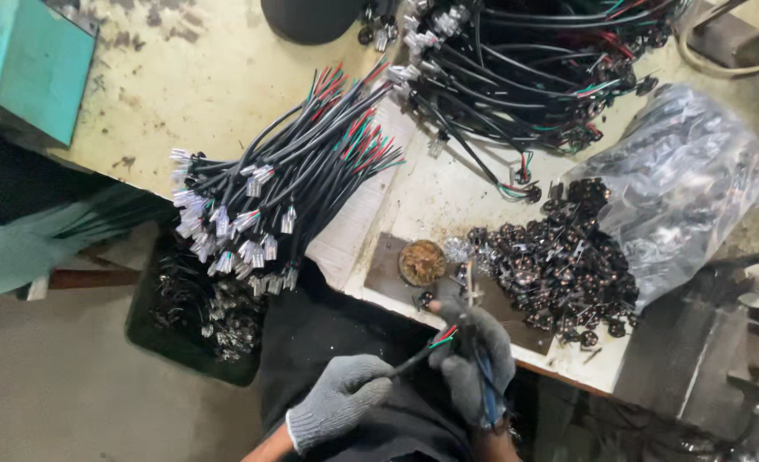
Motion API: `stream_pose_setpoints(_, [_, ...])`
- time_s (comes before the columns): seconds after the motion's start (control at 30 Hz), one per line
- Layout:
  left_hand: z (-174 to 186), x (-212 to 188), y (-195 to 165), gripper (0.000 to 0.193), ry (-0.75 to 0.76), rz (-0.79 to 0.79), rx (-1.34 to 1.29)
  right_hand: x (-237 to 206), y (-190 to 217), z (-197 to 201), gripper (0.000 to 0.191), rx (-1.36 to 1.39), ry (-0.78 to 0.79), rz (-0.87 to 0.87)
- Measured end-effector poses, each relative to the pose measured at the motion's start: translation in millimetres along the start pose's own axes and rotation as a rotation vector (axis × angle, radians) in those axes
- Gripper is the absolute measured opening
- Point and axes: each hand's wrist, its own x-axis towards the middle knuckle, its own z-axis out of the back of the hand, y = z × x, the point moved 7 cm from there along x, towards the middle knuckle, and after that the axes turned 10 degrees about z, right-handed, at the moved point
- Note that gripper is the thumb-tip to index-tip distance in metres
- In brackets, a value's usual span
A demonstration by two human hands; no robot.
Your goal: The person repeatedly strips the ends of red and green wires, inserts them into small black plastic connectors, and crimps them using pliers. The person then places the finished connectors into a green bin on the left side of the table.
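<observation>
Both my hands wear grey knit gloves. My left hand [338,405] is closed around a black cable [413,357] whose red, green and white wire ends point up toward my right hand. A thin metal-tipped tool with a blue handle [472,295] is gripped in my right hand [473,359], its tip near a round brownish tin [422,262] on a dark mat [385,272]. A pile of small black parts [567,265] lies just right of the tool.
A bundle of black cables with white connectors [268,205] overhangs the bench edge. More wired cables [525,68] lie at the back. A clear plastic bag [687,180] spills parts. A green box [24,68] stands left; a dark bin [200,316] sits below.
</observation>
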Motion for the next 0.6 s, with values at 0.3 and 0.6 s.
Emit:
stream_pose_setpoints(0.3, [-26,30,-37,0.018,-0.006,0.352,-0.069,48,30,11,0.042,-0.02,-0.065,-0.07])
stream_pose_setpoints(0.6, [-51,45,-110,0.032,-0.037,0.206,-0.131,32,61,4,0.037,-0.376,0.16,0.159])
